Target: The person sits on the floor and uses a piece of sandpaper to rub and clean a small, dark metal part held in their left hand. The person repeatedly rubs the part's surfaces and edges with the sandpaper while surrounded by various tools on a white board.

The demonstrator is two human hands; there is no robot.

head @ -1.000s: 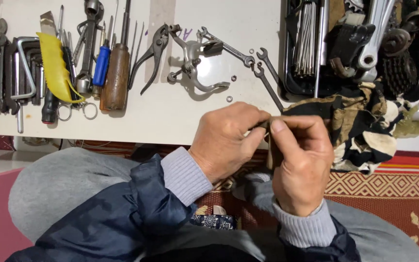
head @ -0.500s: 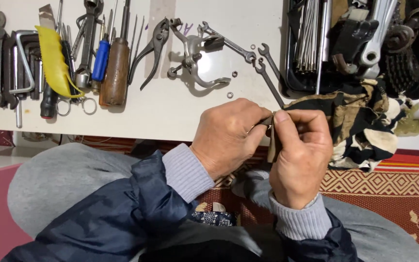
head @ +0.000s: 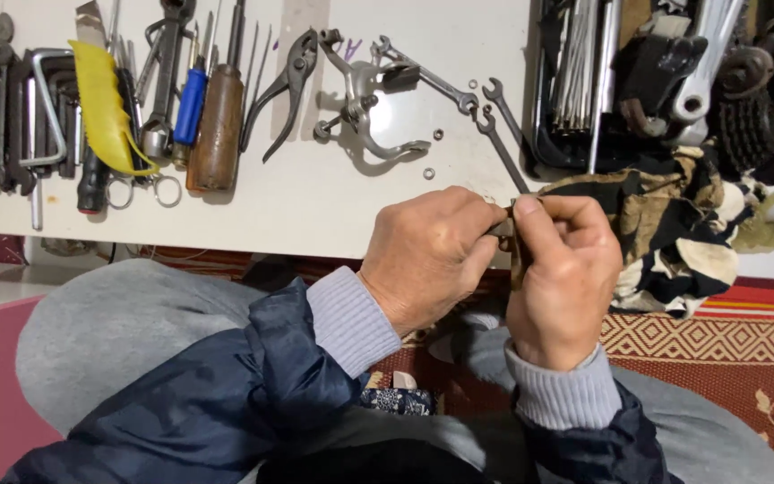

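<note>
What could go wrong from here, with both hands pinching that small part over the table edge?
1. The small dark part is pinched between the left hand and right hand right at the edge of the white table; a slip could drop it onto the patterned rug, where it may be hard to spot.
2. Loose washers lie close by; a hand might knock them off.

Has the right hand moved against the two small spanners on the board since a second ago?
No, barely: the right hand sits just below the spanners, pinching a small dark part with the left hand.
</note>
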